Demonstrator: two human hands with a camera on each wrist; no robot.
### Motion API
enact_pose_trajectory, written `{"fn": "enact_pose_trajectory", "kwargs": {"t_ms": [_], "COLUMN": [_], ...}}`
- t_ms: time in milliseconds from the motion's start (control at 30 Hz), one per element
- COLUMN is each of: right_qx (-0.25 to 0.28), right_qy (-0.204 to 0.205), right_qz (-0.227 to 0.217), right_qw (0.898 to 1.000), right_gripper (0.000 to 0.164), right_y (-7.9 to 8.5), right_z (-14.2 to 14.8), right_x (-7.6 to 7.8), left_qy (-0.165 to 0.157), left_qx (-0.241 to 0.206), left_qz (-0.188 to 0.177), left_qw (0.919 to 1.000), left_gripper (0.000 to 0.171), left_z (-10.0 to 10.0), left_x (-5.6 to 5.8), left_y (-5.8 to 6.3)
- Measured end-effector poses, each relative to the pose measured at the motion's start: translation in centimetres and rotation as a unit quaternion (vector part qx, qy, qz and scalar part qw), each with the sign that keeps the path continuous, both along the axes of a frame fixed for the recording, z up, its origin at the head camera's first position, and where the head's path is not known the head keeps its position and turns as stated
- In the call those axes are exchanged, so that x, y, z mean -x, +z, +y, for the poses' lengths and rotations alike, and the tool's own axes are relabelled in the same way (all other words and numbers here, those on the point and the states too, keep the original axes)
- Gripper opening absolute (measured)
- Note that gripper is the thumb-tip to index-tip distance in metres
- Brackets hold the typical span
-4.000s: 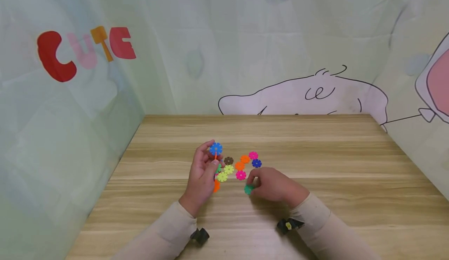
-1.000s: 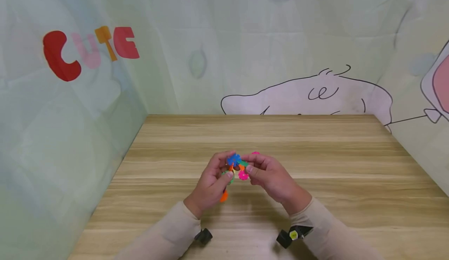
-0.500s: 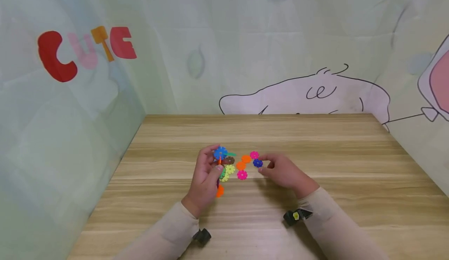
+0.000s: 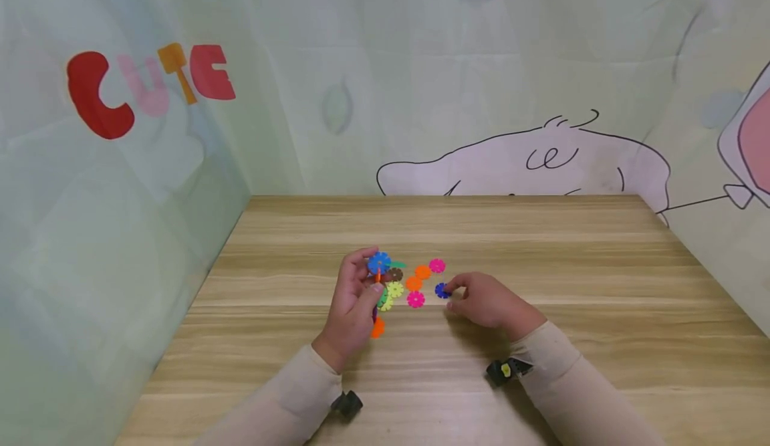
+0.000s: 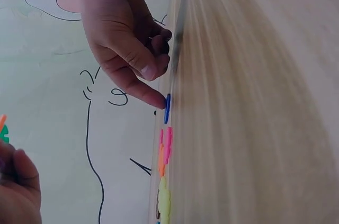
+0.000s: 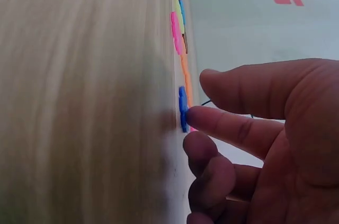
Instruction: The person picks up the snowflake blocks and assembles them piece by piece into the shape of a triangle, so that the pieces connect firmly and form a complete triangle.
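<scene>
Dark blue disc point(image 4: 442, 290) under my parted right fingers point(image 6: 233, 124) is prob light and stiff, I'd rim-pinch it; left fingers point(image 4: 368, 299) clamp linked discs point(image 4: 379, 262).

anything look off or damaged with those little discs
Nothing stands out. The loose discs rest on the wooden table, and no breakage shows at this size. The green disc sticking out edge-on from the light blue disc in the left hand seems slotted in, not askew.

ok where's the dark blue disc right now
In the head view, the dark blue disc lies on the table, right of the nearer pink disc, touched by the right hand.
</scene>
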State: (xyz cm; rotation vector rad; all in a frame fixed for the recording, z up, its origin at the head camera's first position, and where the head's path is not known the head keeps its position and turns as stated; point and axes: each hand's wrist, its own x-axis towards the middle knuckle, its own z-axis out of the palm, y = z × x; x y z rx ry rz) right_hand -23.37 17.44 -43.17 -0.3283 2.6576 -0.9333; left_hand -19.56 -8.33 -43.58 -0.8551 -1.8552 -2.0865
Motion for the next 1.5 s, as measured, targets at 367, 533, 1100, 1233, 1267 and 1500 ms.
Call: {"fn": "enact_pose_trajectory", "kwargs": {"t_ms": [367, 533, 1100, 1233, 1267, 1500], "right_qx": [-0.001, -0.025, 0.076, 0.163, 0.184, 0.254], "right_qy": [0.001, 0.012, 0.007, -0.004, 0.000, 0.027], "right_qz": [-0.011, 0.003, -0.007, 0.031, 0.047, 0.093], "right_qw": [1.000, 1.000, 0.997, 0.986, 0.982, 0.962], "right_gripper": [0.032, 0.020, 0.024, 0.025, 0.025, 0.028], "right_y": [0.0, 0.0, 1.2, 2.5, 2.8, 4.9], "right_z": [-0.4, -0.8, -1.6, -2.0, -2.1, -2.6], "right_x": [-0.2, -0.5, -1.1, -1.5, -1.6, -2.6], "left_qy": [-0.005, -0.003, 0.001, 0.008, 0.010, 0.032], "left_qx": [-0.003, -0.001, -0.002, 0.003, 0.004, 0.009], "left_qz": [-0.008, -0.013, -0.013, -0.017, -0.017, -0.012], "left_qw": [1.0000, 0.9999, 0.9999, 0.9998, 0.9998, 0.9994], "left_gripper": [0.050, 0.050, 0.050, 0.050, 0.050, 0.049], "left_z": [0.0, 0.0, 0.0, 0.0, 0.0, 0.0], "left_x": [0.0, 0.1, 0.1, 0.1, 0.1, 0.1], "left_y": [-0.2, -0.2, -0.1, -0.1, -0.1, -0.1]}}
